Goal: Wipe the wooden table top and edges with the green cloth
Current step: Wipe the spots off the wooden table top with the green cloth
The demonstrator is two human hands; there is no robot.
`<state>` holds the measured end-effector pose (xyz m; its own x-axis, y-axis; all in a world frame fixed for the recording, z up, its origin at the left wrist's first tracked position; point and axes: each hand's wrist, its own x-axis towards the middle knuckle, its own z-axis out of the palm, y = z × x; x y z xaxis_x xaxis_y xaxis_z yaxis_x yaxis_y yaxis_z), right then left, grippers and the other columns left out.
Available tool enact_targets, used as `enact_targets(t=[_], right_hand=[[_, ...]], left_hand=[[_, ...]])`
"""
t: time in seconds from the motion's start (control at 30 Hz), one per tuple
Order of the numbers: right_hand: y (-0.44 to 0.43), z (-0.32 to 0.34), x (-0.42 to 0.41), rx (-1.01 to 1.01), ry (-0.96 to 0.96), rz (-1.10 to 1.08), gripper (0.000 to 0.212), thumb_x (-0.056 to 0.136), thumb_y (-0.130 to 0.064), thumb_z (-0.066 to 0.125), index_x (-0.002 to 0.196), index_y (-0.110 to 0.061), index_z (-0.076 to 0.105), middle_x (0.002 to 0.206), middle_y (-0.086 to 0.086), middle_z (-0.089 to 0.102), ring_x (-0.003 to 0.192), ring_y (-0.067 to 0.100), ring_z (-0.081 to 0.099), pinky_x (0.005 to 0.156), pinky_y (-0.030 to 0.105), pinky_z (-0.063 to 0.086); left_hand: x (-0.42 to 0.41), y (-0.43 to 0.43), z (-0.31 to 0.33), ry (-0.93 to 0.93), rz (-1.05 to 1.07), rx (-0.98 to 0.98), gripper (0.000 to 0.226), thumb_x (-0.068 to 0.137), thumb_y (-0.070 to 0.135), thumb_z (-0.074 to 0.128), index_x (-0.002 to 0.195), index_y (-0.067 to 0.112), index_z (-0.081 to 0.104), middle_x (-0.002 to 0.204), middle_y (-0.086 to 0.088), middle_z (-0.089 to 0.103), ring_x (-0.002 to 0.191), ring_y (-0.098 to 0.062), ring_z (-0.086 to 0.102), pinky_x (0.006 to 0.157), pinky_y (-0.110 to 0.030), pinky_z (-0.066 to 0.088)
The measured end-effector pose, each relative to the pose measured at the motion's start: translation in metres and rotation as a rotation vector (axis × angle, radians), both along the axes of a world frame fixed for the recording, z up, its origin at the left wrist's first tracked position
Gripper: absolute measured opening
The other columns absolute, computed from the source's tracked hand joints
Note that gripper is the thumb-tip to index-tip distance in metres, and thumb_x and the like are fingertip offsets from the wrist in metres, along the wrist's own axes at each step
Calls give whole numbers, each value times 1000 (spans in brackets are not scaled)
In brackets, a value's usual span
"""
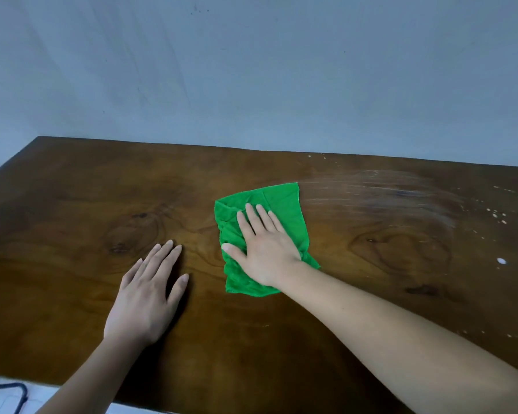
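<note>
Fingers (253,219) flat on green cloth (284,204), streaked wooden table (72,204), grey wall (251,70)

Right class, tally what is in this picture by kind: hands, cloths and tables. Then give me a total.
Hands: 2, the left hand and the right hand
Cloths: 1, the green cloth
Tables: 1, the wooden table
Total: 4

Right hand (266,249) on the cloth (281,201), left hand (144,297) just left of it on the table (72,204), possibly droplets (497,215) far right.
</note>
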<state>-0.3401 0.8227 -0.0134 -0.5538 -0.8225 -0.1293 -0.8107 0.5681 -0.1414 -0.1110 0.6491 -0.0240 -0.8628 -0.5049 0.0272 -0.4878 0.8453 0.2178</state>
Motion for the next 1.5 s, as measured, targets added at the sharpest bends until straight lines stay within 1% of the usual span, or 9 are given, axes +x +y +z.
enact_targets(t=[0.13,0.3,0.43,0.6,0.8,0.9,1.03,1.23,1.5], right_hand=[[-33,0,-3,-16,-20,151,94,104,-83,-2,177,-26,-2,184,0,-15,170,22,-18,137,50,-8],[-64,9,-64,-20,-29,248,86,105,-83,6,177,-35,7,185,-7,-5,171,16,-5,138,47,-3],[-48,21,-134,-12,-16,60,85,106,-82,7,177,-35,7,184,-5,-5,171,20,-2,138,49,1],[32,27,-210,-19,30,-254,88,105,-82,3,177,-31,7,185,-2,-2,171,23,0,138,51,5],[130,21,-237,-38,43,-555,84,109,-77,8,178,-29,10,186,1,3,172,25,4,138,50,5],[156,18,-226,-46,10,-685,84,109,-75,11,178,-26,11,186,2,2,172,25,3,138,49,4],[156,12,-189,-5,35,-711,88,108,-76,4,178,-24,7,186,5,0,172,29,2,138,51,5],[121,4,-98,-6,61,-508,99,97,-83,-18,177,-27,-2,184,3,-7,171,28,-4,138,52,4],[58,-8,58,-66,14,-213,88,101,-82,-12,175,-33,-10,183,-3,-18,169,23,-20,137,51,-7]], left_hand=[[2,-1,0,6,-5,-7,79,108,79,12,176,40,18,183,19,10,168,2,-6,138,-41,10],[0,-2,1,-4,-2,-9,78,108,78,14,176,41,19,183,21,9,167,4,-8,138,-39,9],[0,-1,1,-4,7,-6,77,108,79,14,176,42,19,183,23,7,167,4,-8,138,-39,9],[0,0,1,-10,11,2,78,107,80,13,176,43,17,183,24,6,166,6,-10,138,-40,9],[0,1,3,-7,1,8,80,107,80,11,176,41,17,183,21,6,167,3,-10,138,-40,8],[0,4,6,-12,-4,7,80,107,78,12,176,38,18,184,18,8,168,1,-9,139,-40,8],[-1,6,9,-23,-1,9,75,111,72,19,177,36,17,184,15,8,169,-2,-7,139,-41,6],[-2,5,8,-21,6,13,74,111,71,18,177,36,18,184,15,8,169,-4,-5,139,-41,5],[0,2,3,-6,1,-5,83,106,78,6,176,36,19,184,13,12,170,-9,1,138,-42,5]])
